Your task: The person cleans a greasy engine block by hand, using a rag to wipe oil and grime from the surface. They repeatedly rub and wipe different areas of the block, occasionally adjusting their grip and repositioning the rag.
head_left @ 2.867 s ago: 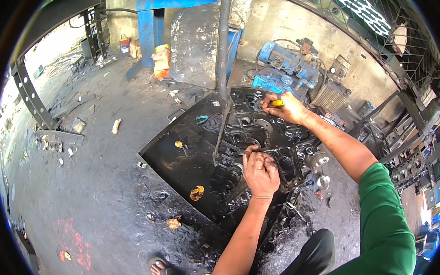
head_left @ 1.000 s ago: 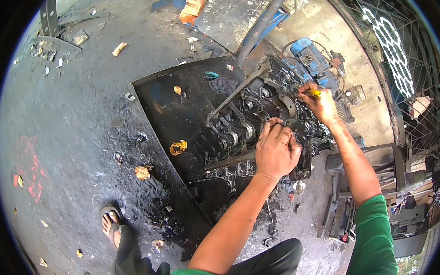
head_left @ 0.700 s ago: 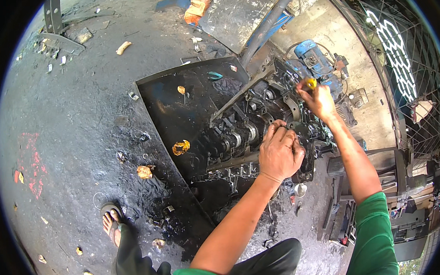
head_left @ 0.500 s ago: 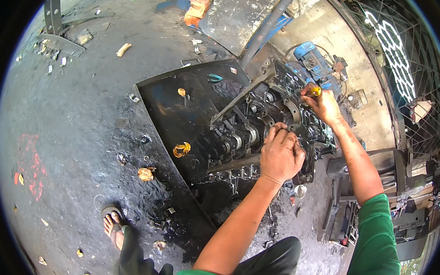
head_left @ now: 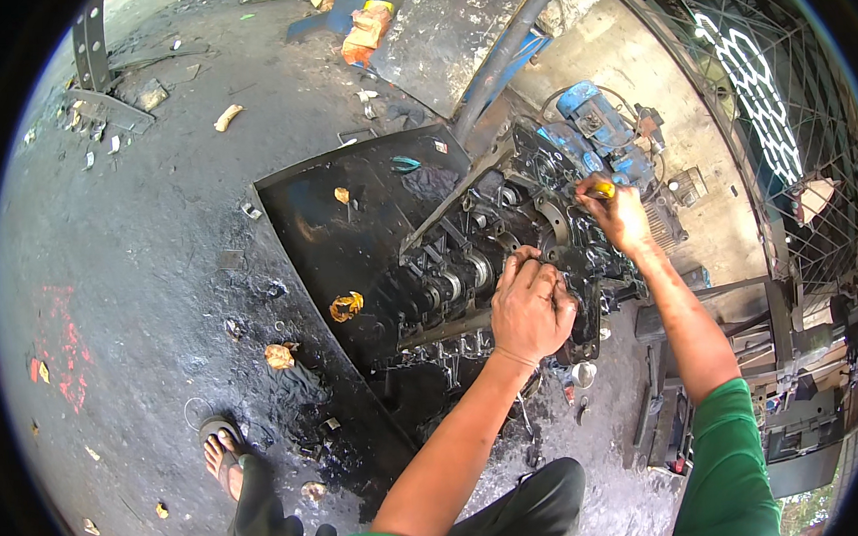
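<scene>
Far left: red marks [head_left: 62,341] on the dark, stained floor [head_left: 135,215]. Above them, a post [head_left: 90,48] with a row of holes. Next rightward, the person's foot [head_left: 224,458] in a sandal on the floor; a brown wad [head_left: 279,355] lies above it, outside the tray [head_left: 297,241].

Tray: black, low-walled, set at an angle. In it, a yellow leaf [head_left: 347,306] nearer the lower edge, a small leaf [head_left: 342,195] farther up, and teal-handled pliers [head_left: 405,163] near the upper edge.

Engine [head_left: 466,229]: lies over the tray's right part, greasy black, inner parts exposed, with several bright rounded surfaces in a row.

Left hand [head_left: 531,311]: back upward, fingers curled together, resting on the engine's lower right part. Grip narrow; fingertips partly hidden, so any held item cannot be determined. Below and right of it, a pale round piece [head_left: 583,374] on the floor.

Blue motor [head_left: 585,100]: beyond the engine, close to the wall [head_left: 685,56].

Right hand [head_left: 621,221]: fingers closed around a yellow tool [head_left: 602,190] at the engine's upper right end. Tool tip hidden; contact uncertain.

Far right: dark mesh [head_left: 818,92].
</scene>
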Tool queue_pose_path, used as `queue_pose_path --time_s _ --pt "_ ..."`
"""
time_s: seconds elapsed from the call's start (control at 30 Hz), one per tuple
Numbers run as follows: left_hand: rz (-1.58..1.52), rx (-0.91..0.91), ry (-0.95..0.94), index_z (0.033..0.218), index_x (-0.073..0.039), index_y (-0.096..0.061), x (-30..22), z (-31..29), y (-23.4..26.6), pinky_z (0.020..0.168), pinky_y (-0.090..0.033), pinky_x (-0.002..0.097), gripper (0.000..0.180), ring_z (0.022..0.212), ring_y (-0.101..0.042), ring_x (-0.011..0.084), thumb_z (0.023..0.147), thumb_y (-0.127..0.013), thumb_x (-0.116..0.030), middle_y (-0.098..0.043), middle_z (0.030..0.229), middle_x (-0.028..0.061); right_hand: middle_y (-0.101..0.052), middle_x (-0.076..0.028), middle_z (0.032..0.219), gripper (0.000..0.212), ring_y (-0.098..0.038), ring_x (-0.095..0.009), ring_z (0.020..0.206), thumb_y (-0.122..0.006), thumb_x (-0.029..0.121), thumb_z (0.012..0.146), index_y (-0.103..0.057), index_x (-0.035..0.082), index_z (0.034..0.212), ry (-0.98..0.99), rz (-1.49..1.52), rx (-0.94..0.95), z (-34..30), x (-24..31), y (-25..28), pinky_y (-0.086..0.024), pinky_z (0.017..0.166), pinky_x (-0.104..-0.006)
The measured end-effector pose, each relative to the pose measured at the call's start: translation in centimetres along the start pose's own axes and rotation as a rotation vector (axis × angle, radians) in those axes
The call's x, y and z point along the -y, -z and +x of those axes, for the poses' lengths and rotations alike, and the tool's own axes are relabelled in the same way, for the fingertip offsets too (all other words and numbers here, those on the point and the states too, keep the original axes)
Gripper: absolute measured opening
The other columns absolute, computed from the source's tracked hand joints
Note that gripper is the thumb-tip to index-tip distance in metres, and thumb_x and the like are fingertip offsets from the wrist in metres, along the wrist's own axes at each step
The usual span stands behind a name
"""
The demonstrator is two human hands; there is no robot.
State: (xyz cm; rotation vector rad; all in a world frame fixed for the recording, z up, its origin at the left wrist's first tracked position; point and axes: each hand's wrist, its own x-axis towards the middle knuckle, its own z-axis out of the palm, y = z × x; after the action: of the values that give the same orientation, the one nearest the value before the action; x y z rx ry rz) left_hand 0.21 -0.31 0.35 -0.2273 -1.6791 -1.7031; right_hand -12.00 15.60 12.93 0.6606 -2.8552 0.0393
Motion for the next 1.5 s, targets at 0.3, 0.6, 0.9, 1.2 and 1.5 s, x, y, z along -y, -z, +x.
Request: queue_pose_path --time_s 0.3,0.6,0.9,1.2,1.5 --pt "-0.006 -0.011 -0.082 0.072 -0.004 -0.055 0.2 0.1 -0.2 0.084 -0.05 0.0467 0.004 0.1 -0.059 0.0374 0.073 -0.055 -0.008 -0.059 0.08 0.0135 -0.073 -0.01 0.09 0.012 -0.072 -0.026 0.078 -0.065 0.014 0.09 -0.062 0.008 0.099 0.195 0.058 -0.023 4.7 5.4 -1.9 -0.055 0.071 -0.0358" --pt "-0.004 0.011 -0.063 0.072 0.0 -0.055 0.0 0.2 -0.3 0.086 -0.048 0.0476 0.008 0.098 -0.059 0.039 0.076 -0.052 -0.007 -0.058 0.079 0.0157 -0.071 -0.009 0.099 0.013 -0.07 -0.031 0.087 -0.066 0.014 0.089 -0.063 0.007 0.1 0.189 0.145 -0.058 4.0 4.5 -2.0 -0.055 0.075 -0.0378" --pt "0.02 0.027 -0.069 0.073 0.001 -0.057 0.0 0.0 -0.3 0.086 -0.046 0.0484 0.01 0.098 -0.057 0.04 0.077 -0.05 -0.005 -0.059 0.079 0.0165 -0.072 -0.007 0.104 0.015 -0.069 -0.029 0.098 -0.066 0.017 0.09 -0.063 0.009 0.102 0.196 0.181 0.0 2.8 1.8 -0.5 -0.055 0.083 -0.0387" --pt "0.008 0.014 -0.095 0.072 -0.001 -0.057 -0.2 0.0 -0.4 0.087 -0.045 0.0473 0.015 0.099 -0.058 0.0381 0.082 -0.046 -0.005 -0.06 0.075 0.0128 -0.07 -0.015 0.09 0.017 -0.067 -0.037 0.088 -0.066 0.022 0.088 -0.062 0.013 0.103 0.055 0.27 -0.071 3.7 2.5 -2.1 -0.053 0.076 -0.0449" --pt "0.002 0.038 -0.104 0.072 -0.002 -0.058 0.1 0.0 -0.5 0.089 -0.045 0.0476 0.012 0.097 -0.058 0.0378 0.078 -0.047 -0.001 -0.06 0.077 0.0121 -0.071 -0.014 0.095 0.021 -0.068 -0.036 0.091 -0.068 0.022 0.087 -0.064 0.014 0.106 -0.023 0.219 -0.028 -0.3 -1.2 -0.5 -0.052 0.081 -0.0452"
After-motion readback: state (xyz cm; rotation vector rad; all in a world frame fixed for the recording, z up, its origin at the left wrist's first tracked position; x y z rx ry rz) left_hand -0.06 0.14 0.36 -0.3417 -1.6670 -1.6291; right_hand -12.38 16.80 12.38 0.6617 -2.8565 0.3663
